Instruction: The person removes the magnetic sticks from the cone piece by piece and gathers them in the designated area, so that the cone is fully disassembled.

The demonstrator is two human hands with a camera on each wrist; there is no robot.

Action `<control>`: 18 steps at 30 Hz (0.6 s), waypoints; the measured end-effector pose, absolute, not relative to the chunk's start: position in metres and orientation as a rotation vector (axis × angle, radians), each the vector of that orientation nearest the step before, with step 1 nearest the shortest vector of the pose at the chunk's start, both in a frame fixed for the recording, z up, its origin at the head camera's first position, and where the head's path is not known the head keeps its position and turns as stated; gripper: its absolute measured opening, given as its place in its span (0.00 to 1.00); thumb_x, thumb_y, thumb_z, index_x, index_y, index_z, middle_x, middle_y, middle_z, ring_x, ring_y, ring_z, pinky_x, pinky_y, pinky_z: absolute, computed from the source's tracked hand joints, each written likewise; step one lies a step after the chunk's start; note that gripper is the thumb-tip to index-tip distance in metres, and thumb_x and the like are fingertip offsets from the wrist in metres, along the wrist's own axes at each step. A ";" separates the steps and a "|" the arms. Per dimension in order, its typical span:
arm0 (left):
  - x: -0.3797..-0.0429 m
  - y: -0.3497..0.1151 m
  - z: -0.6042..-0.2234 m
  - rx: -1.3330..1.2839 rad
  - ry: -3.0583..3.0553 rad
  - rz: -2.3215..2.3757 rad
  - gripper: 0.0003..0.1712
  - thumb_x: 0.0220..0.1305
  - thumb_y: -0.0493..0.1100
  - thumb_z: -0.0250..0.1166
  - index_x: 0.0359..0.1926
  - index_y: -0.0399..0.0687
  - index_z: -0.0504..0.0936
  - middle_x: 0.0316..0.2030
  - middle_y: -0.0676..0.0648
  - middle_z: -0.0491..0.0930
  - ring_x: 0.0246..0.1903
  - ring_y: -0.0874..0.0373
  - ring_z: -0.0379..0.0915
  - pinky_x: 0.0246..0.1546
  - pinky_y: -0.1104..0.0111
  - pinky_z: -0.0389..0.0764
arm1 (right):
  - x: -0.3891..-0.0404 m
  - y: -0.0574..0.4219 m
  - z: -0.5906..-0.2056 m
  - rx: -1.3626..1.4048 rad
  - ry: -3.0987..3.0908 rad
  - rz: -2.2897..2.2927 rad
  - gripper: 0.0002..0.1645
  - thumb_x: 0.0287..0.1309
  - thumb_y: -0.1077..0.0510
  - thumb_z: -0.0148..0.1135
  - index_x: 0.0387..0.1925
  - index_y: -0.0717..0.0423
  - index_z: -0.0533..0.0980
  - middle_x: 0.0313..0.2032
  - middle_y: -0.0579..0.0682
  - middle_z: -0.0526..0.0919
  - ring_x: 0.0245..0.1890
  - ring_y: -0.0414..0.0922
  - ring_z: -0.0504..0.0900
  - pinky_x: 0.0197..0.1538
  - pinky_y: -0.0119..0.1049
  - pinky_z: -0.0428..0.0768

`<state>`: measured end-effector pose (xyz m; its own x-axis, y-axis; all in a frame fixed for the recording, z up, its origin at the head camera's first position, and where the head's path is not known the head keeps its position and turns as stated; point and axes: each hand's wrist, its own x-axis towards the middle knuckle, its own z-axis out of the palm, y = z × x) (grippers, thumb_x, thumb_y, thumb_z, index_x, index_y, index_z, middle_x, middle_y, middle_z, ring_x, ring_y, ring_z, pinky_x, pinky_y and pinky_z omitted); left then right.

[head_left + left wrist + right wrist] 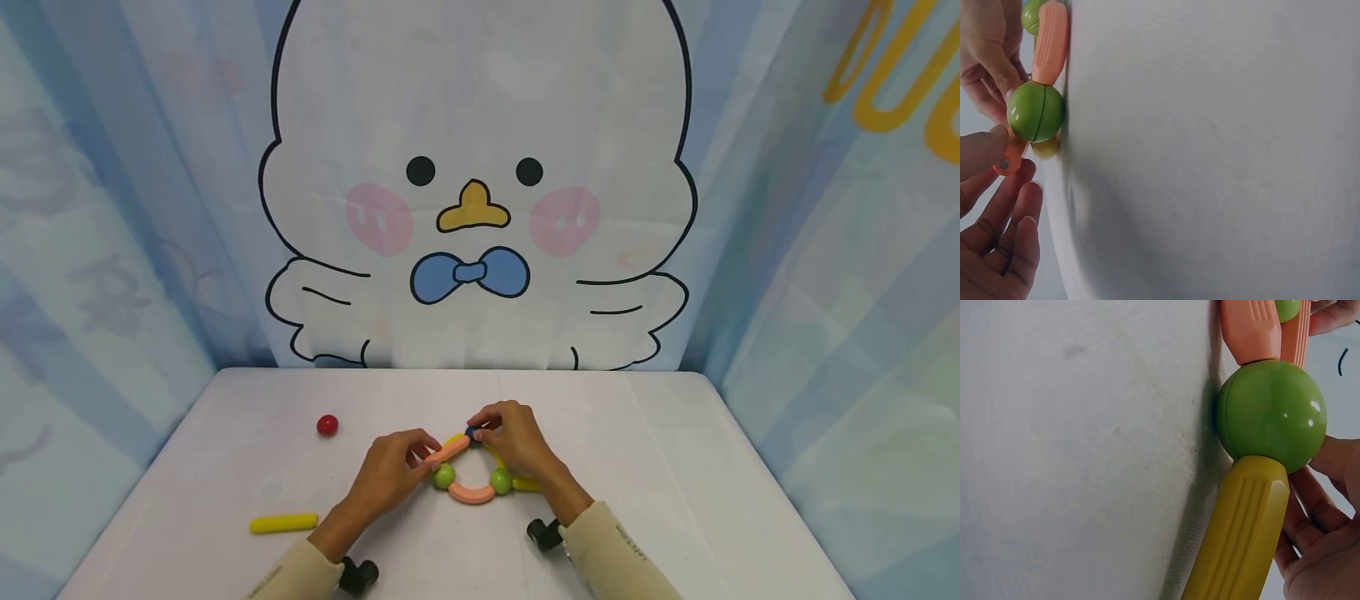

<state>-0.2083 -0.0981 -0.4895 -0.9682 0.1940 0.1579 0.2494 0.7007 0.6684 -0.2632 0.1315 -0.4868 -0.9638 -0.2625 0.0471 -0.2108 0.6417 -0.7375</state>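
My left hand (393, 468) pinches an orange rod (452, 450) between thumb and fingers. In the left wrist view that orange rod (1012, 157) has a small metal dot on its end. The rod's far end reaches a dark blue ball (471, 434), gripped by the thumb and fingers of my right hand (517, 437). Nearer me, a curved orange piece (472, 495) joins a left green ball (445, 476) and a right green ball (501, 481). A yellow rod (1241, 531) sticks out from the right green ball. Other yellow pieces are partly hidden behind my hands.
A red ball (327, 425) lies at the back left of the white table (637, 467). A loose yellow rod (283, 523) lies left of my left forearm. Black wrist devices (545, 535) hang at both sleeves. Printed curtains surround the table at the back and sides.
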 end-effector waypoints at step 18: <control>-0.210 -0.106 -0.490 -0.166 -2.828 -1.312 0.10 0.64 0.33 0.75 0.44 0.51 0.91 0.41 0.51 0.88 0.38 0.59 0.78 0.45 0.62 0.85 | -0.263 0.132 -0.487 -0.384 2.768 -1.262 0.10 0.69 0.63 0.70 0.47 0.47 0.90 0.43 0.42 0.91 0.47 0.42 0.85 0.58 0.48 0.84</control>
